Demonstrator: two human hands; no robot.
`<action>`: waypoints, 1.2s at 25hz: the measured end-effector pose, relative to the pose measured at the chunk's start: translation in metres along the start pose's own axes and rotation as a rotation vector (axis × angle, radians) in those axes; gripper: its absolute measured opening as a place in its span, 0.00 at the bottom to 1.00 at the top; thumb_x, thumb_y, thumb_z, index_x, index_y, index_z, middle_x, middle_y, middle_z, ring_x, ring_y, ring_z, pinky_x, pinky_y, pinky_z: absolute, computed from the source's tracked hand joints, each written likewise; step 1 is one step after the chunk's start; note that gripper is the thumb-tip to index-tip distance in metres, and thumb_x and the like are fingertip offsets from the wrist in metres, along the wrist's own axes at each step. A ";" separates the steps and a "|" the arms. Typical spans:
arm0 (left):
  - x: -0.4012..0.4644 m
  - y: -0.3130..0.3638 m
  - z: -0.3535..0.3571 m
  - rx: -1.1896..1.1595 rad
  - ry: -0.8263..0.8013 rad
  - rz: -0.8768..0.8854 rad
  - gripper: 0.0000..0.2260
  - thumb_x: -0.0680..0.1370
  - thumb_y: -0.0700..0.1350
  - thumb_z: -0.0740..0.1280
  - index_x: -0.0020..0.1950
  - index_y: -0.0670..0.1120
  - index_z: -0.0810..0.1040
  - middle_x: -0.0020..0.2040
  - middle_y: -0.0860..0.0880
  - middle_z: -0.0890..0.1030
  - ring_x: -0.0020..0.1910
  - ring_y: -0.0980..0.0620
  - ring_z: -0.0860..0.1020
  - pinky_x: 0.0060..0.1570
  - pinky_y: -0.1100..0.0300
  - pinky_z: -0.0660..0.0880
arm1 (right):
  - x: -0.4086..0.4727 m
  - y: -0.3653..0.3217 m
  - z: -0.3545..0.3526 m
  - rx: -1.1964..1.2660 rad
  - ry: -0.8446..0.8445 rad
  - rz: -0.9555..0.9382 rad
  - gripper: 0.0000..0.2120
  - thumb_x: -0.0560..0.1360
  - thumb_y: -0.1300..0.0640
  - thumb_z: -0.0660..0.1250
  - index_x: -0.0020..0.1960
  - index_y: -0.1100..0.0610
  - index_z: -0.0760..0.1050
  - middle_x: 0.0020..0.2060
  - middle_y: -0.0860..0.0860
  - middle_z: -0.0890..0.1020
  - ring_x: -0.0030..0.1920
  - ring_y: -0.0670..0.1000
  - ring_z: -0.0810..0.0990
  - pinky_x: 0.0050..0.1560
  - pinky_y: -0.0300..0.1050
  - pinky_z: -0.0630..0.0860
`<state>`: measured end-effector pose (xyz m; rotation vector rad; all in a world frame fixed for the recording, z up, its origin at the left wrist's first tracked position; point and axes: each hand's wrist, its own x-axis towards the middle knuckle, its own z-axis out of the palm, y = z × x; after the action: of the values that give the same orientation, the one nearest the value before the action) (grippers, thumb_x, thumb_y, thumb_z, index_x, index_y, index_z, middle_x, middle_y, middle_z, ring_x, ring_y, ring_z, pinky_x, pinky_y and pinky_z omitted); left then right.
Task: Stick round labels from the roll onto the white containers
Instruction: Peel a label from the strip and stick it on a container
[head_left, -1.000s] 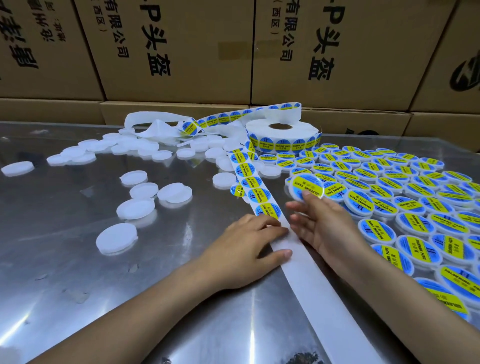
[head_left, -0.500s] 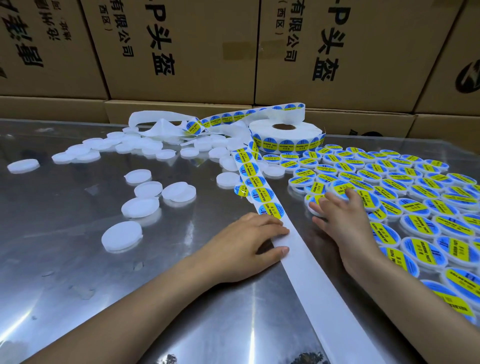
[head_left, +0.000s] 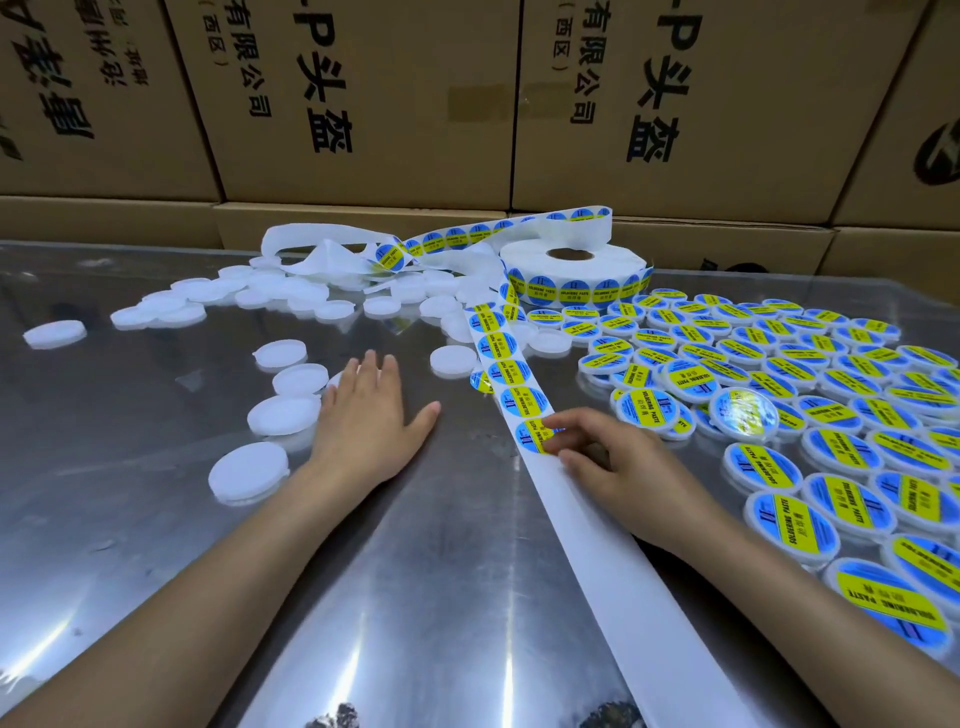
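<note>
- Round blue-and-yellow paper labels (head_left: 511, 371) run down a white backing strip (head_left: 613, 551) that crosses the frame's centre from the roll to the bottom edge; its lower stretch is already bare.
- The lowest label on the strip (head_left: 535, 435), just right of centre, is being picked at: the right hand (head_left: 618, 462) has its thumb and curled fingertips on that label's edge, apparently peeling it.
- The white label roll (head_left: 576, 270) lies flat in the upper middle, with loose strip looping behind it.
- The left hand (head_left: 363, 415) lies flat and relaxed on the shiny metal surface (head_left: 415, 597), left of centre, gripping nothing; its fingertips are near or touching a plain white round plastic container (head_left: 300, 378), though I cannot tell whether they make contact.
- More unlabelled white containers (head_left: 249, 470) are scattered over the left and upper-left; labelled containers (head_left: 763, 460) crowd the right side.
- Brown cardboard boxes (head_left: 363, 104) with printed characters wall off the back.
- Risks, as I judge them: nothing pins the strip beside the label, so peeling could lift or skew the whole backing; a hurried pull could crease or fold the label onto itself; and the sticky face may catch the fingers or the surface on its way left to a bare container, landing off-centre.
</note>
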<state>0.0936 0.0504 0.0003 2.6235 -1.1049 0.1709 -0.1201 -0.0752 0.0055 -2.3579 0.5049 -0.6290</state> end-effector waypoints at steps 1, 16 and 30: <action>0.001 -0.002 0.000 -0.005 -0.023 -0.034 0.33 0.78 0.62 0.55 0.75 0.42 0.57 0.76 0.43 0.57 0.75 0.45 0.54 0.72 0.49 0.55 | 0.000 0.000 0.000 -0.002 0.008 -0.003 0.14 0.76 0.63 0.64 0.58 0.50 0.76 0.44 0.42 0.82 0.40 0.36 0.77 0.44 0.29 0.70; -0.030 0.042 -0.011 -0.238 0.055 0.605 0.16 0.74 0.59 0.67 0.56 0.52 0.81 0.54 0.56 0.80 0.55 0.54 0.76 0.53 0.56 0.73 | 0.002 0.009 -0.003 -0.184 -0.079 -0.013 0.22 0.74 0.48 0.68 0.67 0.45 0.70 0.49 0.36 0.73 0.59 0.42 0.68 0.57 0.37 0.65; -0.040 0.059 -0.007 -0.385 -0.065 0.596 0.11 0.75 0.55 0.67 0.52 0.52 0.83 0.47 0.54 0.84 0.45 0.54 0.79 0.45 0.53 0.74 | 0.005 0.007 0.003 -0.077 0.087 0.015 0.10 0.77 0.49 0.63 0.56 0.48 0.77 0.46 0.43 0.83 0.52 0.45 0.79 0.54 0.51 0.75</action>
<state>0.0236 0.0409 0.0107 1.9222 -1.7203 -0.0091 -0.1155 -0.0816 0.0003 -2.4047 0.5940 -0.7195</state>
